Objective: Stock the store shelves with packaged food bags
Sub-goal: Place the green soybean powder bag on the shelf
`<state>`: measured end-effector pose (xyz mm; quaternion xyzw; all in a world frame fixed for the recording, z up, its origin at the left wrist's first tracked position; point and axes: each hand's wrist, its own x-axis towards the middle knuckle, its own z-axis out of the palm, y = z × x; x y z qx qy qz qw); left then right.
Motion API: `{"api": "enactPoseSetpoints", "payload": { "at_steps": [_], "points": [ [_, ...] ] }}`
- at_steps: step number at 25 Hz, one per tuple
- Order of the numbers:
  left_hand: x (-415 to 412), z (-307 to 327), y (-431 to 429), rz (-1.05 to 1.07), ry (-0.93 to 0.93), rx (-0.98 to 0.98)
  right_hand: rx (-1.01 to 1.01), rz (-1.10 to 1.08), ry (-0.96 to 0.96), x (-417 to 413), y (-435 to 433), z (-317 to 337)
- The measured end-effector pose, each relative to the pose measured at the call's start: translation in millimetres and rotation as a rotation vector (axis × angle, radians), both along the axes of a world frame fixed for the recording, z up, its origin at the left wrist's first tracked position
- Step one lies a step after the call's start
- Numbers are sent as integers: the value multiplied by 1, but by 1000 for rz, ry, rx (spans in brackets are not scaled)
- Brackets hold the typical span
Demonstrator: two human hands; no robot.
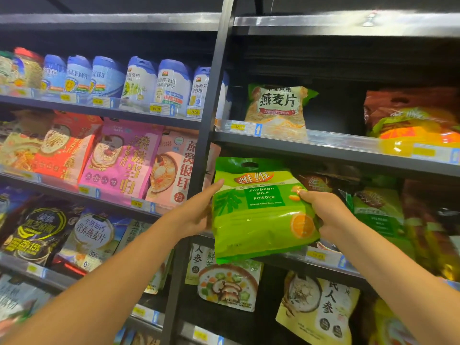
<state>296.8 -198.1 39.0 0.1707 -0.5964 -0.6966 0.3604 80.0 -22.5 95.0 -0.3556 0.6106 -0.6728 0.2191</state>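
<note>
A bright green bag of soybean milk powder (258, 215) is held upright in front of the right bay's middle shelf (323, 260). My left hand (199, 210) presses its left edge with the fingers flat along the side. My right hand (326, 215) grips its right edge, thumb on the front. The bag's lower edge hangs just past the shelf's front rail. Behind it, more green bags of the same kind (375, 210) stand on that shelf, partly hidden.
A dark upright post (206, 145) splits the two bays. An oat bag (278, 108) and an orange-brown bag (410, 118) stand on the shelf above, with a dark gap between them. The left bay holds tubs (171, 83) and cereal pouches (122, 158). More pouches (229, 285) sit below.
</note>
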Motion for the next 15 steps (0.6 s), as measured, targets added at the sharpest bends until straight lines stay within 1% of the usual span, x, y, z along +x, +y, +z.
{"api": "enactPoseSetpoints", "payload": {
  "at_steps": [1,3,6,8,11,15],
  "points": [
    [2,-3,7,-80,-6,40,-7,10,-3,5,12,-9],
    [6,-13,24,-173,11,120,-32,6,-4,12,36,-31],
    [7,-47,50,-195,4,179,-75,18,-13,26,67,-67],
    [11,-73,67,-187,40,210,-100,11,-8,35,87,-92],
    [16,-103,94,-118,141,177,-129,-42,50,45,116,-126],
    [23,-137,132,5,144,152,-154,-68,108,54,152,-173]
  ]
}}
